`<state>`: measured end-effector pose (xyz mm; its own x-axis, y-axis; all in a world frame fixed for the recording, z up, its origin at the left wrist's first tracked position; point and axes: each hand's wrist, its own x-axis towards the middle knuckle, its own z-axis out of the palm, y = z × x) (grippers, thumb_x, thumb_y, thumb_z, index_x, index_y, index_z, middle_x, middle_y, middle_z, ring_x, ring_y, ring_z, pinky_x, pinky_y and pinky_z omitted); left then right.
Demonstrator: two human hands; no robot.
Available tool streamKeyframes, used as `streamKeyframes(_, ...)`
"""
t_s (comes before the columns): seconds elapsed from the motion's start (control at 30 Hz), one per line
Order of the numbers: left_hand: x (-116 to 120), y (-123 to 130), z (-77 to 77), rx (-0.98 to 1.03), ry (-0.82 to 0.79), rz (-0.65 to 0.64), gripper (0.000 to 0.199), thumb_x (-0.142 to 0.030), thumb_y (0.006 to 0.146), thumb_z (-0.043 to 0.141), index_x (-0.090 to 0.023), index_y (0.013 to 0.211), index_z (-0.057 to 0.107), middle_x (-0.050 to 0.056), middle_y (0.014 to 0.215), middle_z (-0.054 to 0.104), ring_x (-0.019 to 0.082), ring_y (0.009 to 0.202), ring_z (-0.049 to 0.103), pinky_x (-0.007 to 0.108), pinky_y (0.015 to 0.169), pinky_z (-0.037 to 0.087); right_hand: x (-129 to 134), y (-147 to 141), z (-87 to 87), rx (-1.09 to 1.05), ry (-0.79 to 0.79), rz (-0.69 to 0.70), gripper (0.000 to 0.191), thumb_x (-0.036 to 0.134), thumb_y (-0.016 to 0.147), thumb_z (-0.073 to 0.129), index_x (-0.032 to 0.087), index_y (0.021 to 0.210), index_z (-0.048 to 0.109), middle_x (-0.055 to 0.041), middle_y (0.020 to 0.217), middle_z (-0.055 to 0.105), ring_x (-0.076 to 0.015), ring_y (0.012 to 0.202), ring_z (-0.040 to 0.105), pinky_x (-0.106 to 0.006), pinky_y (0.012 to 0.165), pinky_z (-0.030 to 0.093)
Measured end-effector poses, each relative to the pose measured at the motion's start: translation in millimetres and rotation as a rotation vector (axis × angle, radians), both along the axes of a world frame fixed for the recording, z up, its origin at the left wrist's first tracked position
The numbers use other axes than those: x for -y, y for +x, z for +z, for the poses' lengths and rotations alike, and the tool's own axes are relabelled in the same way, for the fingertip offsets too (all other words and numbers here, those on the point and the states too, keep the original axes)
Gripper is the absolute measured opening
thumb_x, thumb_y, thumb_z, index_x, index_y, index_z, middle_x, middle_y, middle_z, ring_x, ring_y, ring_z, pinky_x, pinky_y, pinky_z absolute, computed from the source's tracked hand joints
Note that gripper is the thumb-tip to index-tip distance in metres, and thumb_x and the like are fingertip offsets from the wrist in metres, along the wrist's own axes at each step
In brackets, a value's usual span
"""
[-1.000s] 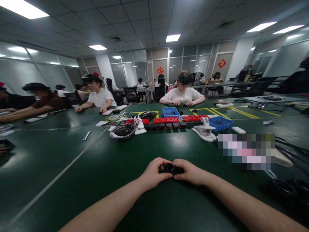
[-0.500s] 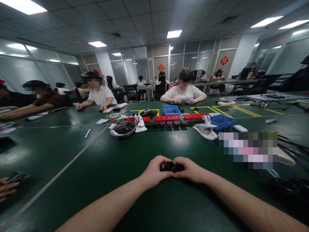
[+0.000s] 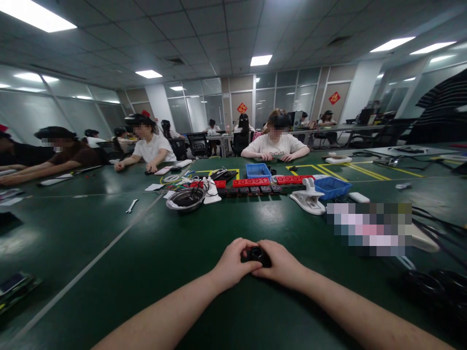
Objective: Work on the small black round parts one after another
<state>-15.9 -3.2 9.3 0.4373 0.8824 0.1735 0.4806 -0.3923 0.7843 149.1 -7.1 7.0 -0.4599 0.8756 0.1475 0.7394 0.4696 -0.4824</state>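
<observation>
Both my hands are wrapped round a small black object (image 3: 257, 253) with a round, ring-like part facing up; its exact kind cannot be made out. My left hand (image 3: 233, 262) grips it from the left, thumb along the near side and fingers curled over the far side. From the right, my right hand (image 3: 280, 263) closes on it, its fingertips meeting those of the left. Much of the object is hidden by the fingers. It is held just over or on the green table (image 3: 233, 311), close in front of me.
Ahead lie red power strips (image 3: 251, 182), a metal bowl (image 3: 185, 200) with black items, a white clamp stand (image 3: 309, 197) and blue trays (image 3: 331, 186). A wrench (image 3: 132, 206) and a circuit board (image 3: 16, 290) are on the left, black cables (image 3: 425, 284) on the right. Several people sit around.
My right hand has moved inward and wraps further round the black object, so less of it shows. Another person's hand at the lower left has left the circuit board.
</observation>
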Motion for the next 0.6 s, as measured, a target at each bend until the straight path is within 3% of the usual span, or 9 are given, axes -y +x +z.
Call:
streamKeyframes(0.07, -0.7, -2.5, 2.5, -0.017, -0.001, -0.067, 0.033, -0.024, 0.062, 0.064, -0.02, 0.093, 0.057, -0.001, 0.077, 0.047, 0.013, 0.068, 0.043, 0.022, 0.061, 0.035, -2.1, 7.2, 5.3, -0.033, -0.061, 0.118, 0.038, 0.035, 0.06, 0.065, 0.017, 0.091, 0.053, -0.0032, 0.085, 0.054, -0.0177, 0.079, 0.048, -0.027, 0.068, 0.036)
streamKeyframes(0.2, -1.9, -4.2, 4.2, -0.029, -0.008, -0.117, 0.033, -0.024, 0.063, 0.063, -0.022, 0.095, 0.057, -0.001, 0.079, 0.047, 0.012, 0.069, 0.043, 0.022, 0.061, 0.035, -9.0, 17.5, 10.8, -0.093, -0.176, 0.266, 0.019, 0.024, 0.066, 0.06, 0.016, 0.083, 0.056, -0.0012, 0.08, 0.052, -0.0145, 0.075, 0.049, -0.024, 0.067, 0.038)
streamKeyframes(0.6, -3.4, -4.6, 1.8, -0.019, -0.008, -0.116, 0.034, -0.025, 0.064, 0.064, -0.022, 0.096, 0.056, -0.001, 0.079, 0.047, 0.012, 0.069, 0.043, 0.022, 0.062, 0.035, -16.7, 20.7, 2.6, -0.155, -0.203, 0.334, 0.012, 0.023, 0.072, 0.055, 0.015, 0.081, 0.056, -0.0002, 0.078, 0.05, -0.0134, 0.074, 0.048, -0.023, 0.067, 0.038)
